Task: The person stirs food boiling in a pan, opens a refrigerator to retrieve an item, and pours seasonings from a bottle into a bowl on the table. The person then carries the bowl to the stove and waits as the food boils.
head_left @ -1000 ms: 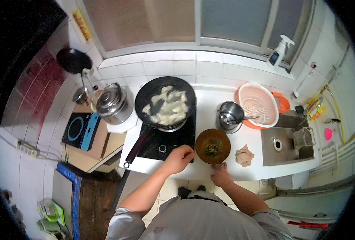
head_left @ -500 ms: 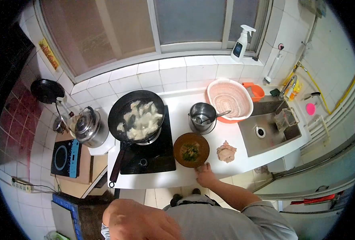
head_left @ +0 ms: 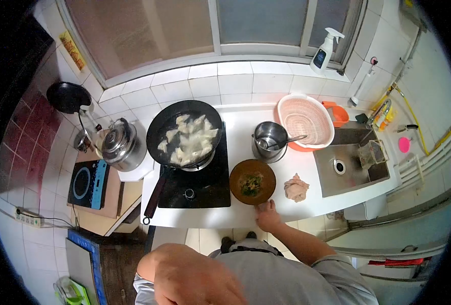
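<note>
My right hand (head_left: 269, 216) rests at the counter's front edge, its fingertips beside the rim of a brown bowl (head_left: 239, 192). It holds nothing that I can see, and its fingers look apart. Inside the bowl are chopped greens (head_left: 251, 187) and brown seasoning. Close to the camera, in front of the grey shirt, my left hand (head_left: 202, 282) is raised with its fingers hidden. Dumplings (head_left: 197, 133) lie in cloudy liquid in a black wok (head_left: 158, 118) on the cooktop (head_left: 205, 195). A crumpled pinkish piece (head_left: 296, 188) sits right of the bowl.
A steel pot (head_left: 258, 148) with a ladle (head_left: 295, 138) stands behind the bowl. Farther right are a pink colander (head_left: 286, 109) and the sink (head_left: 332, 188). The wok's handle (head_left: 155, 201) reaches past the counter's front edge. A kettle (head_left: 126, 152) stands left of the wok.
The view has shifted, so the counter and its items appear farther right and slightly higher. My left hand appears lower and farther right. My right hand stays beside the bowl.
</note>
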A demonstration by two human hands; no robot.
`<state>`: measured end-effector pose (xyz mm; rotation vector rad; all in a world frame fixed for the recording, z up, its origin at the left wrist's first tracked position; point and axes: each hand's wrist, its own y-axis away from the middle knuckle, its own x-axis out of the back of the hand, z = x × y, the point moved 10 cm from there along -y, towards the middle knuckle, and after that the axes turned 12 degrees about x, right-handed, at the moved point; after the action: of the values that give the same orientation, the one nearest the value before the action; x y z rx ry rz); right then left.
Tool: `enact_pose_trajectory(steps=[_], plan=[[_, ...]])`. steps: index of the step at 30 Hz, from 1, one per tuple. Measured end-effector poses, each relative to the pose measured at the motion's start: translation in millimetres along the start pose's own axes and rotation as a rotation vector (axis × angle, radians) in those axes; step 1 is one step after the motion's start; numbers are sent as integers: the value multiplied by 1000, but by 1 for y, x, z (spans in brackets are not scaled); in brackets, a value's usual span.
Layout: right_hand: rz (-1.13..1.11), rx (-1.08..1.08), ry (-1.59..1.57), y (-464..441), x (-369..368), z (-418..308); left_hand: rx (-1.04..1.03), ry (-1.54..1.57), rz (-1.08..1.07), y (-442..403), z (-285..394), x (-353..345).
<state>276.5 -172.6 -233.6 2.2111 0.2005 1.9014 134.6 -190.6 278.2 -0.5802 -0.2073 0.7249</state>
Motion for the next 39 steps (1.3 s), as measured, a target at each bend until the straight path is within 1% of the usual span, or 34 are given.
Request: enact_pose_trajectory(steps=[1,3,5,7,8,10,11,13,14,16,18,19,20,21,22,24,25,26,27,28,29,31,32,34,35,36,38,39], plan=[[-27,22,8,3,8,-3,-41,-17,22,-2,4,4],[-75,-30,-71,10,30,-5,-98,-34,76,-3,10,7],[-89,-71,-111,11,34,-3,-131,-29,134,-1,13,11],[-74,-93,-113,11,32,0,-62,7,77,12,0,5],[-69,-71,-90,9,27,0,-29,25,50,15,-5,2],[-57,-24,-42,4,17,0,-51,49,163,14,-1,4],[-74,-41,-100,5,21,-1,-62,62,220,14,1,7],[-105,-78,-217,10,37,-3,-67,56,156,16,-1,4],[-68,-69,-205,9,41,-3,-69,52,121,18,-3,3],[3,-45,-184,11,42,-5,-130,42,140,20,-7,-3],[-56,-8,-142,6,26,-4,-86,46,118,21,-12,-4],[-85,13,-119,3,19,-4,-11,57,83,19,-15,3],[-63,8,-117,4,21,-4,63,69,50,21,-21,7],[-38,2,-114,5,24,-5,24,40,124,29,-28,21],[-14,-6,-113,5,27,-5,105,16,291,44,-44,41],[-72,-7,-74,5,23,-5,256,-55,617,88,-86,79],[-98,-7,-54,4,22,-4,442,-21,783,113,-116,95],[-40,1,-48,4,27,-5,622,29,1016,152,-152,110],[17,11,-44,6,31,-6,872,-152,1110,195,-188,121],[73,20,-40,7,36,-7,1067,-294,1172,227,-206,124],[33,20,-62,6,33,-7,1262,-438,1224,257,-220,125],[-51,16,-106,5,27,-6,1386,-468,1292,323,-262,118],[-54,12,-117,5,29,-6,1447,-484,1325,354,-280,112],[-63,6,-136,6,31,-6,1450,-807,1343,388,-297,99],[-42,7,-142,6,35,-6,1443,-971,1347,387,-292,95],[-23,10,-149,8,39,-7,1394,-1038,1341,385,-293,93],[-8,15,-120,8,38,-8,1298,-1166,1328,378,-292,86],[-9,16,-85,7,33,-7,1324,-1133,1300,381,-295,86]])
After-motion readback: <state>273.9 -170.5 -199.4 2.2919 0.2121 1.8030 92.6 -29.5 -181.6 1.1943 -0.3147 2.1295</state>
